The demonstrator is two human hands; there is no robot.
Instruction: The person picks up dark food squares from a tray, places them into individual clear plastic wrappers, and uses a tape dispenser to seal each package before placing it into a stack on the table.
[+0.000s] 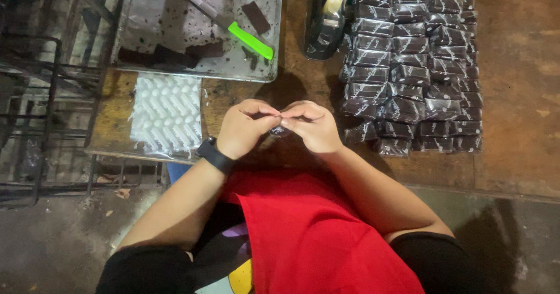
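Red cloth (315, 235) covers the lap. Just past it, left hand (245, 128) and right hand (312, 125) meet — fingers pinched together on one small dark wrapped piece (279, 131), above the worktop (513, 95) edge — beside rows of wrapped pieces (414, 66).

The small dark wrapped piece (279, 130) pinched between the left hand (245, 128) and the right hand (312, 126) is almost wholly covered by the fingertips (its shape and wrapping cannot be determined). The dark tape dispenser with its pale roll (326, 17), the grey metal tray (140, 37) and the top rows of the stacked dark cellophane-wrapped bars (414, 60) are cut off by the upper edge. The blade of the green-handled knife (251, 40) merges with the tray surface, so its outline is indistinct.
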